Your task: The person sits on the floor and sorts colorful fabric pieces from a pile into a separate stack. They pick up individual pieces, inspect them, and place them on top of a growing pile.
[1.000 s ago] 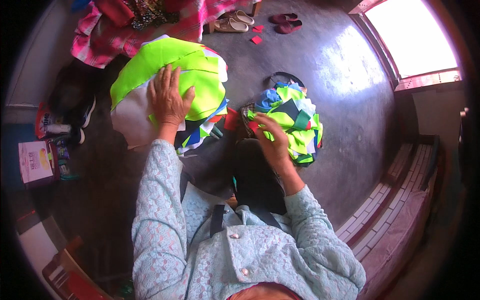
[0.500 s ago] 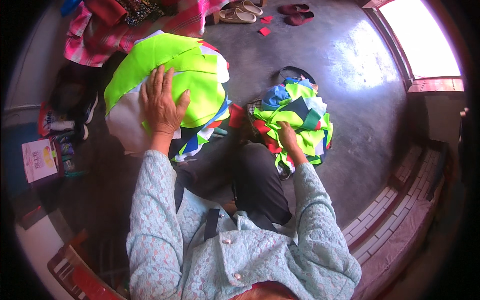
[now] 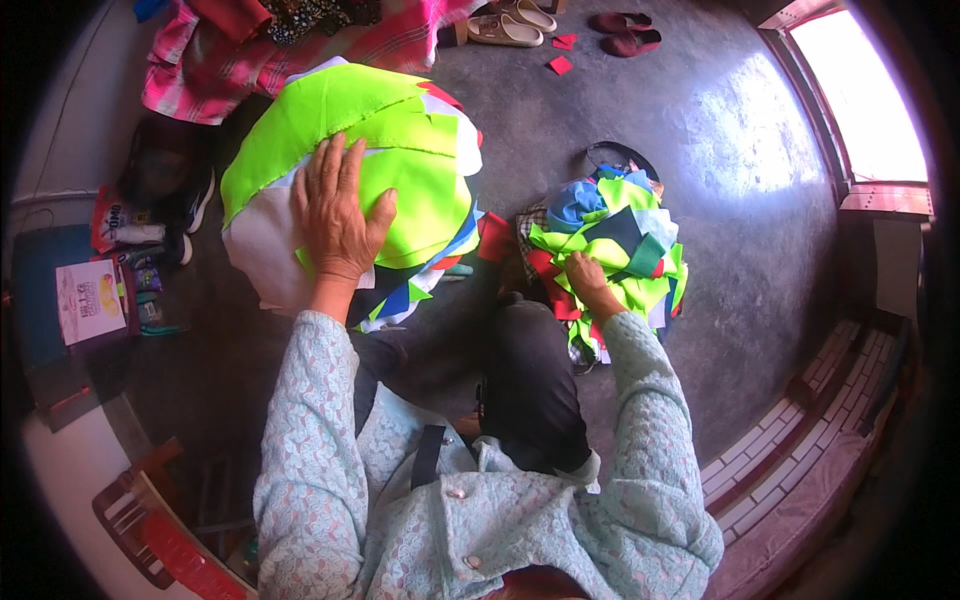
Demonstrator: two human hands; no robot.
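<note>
A broad, rounded heap of flat fabric pieces stands at my left, bright yellow-green and white on top. Dark blue and red pieces stick out at its right edge. My left hand lies flat on it, fingers stretched out and thumb apart. To the right, a looser heap of fabric scraps in yellow-green, blue, white, green and red fills a bag with a checked side and a dark strap. At that heap's near left, my right hand has its fingers curled on a yellow-green fabric scrap; the fingertips are partly hidden.
Red scraps and two pairs of shoes lie on the dark floor ahead. Pink checked cloth hangs at the far left. A white printed box is at the left. A brick-patterned bench stands at the right.
The view has shifted slightly, so everything sits further right. My right hand's fingers have curled in more on the scraps. My left hand stays flat on its heap.
</note>
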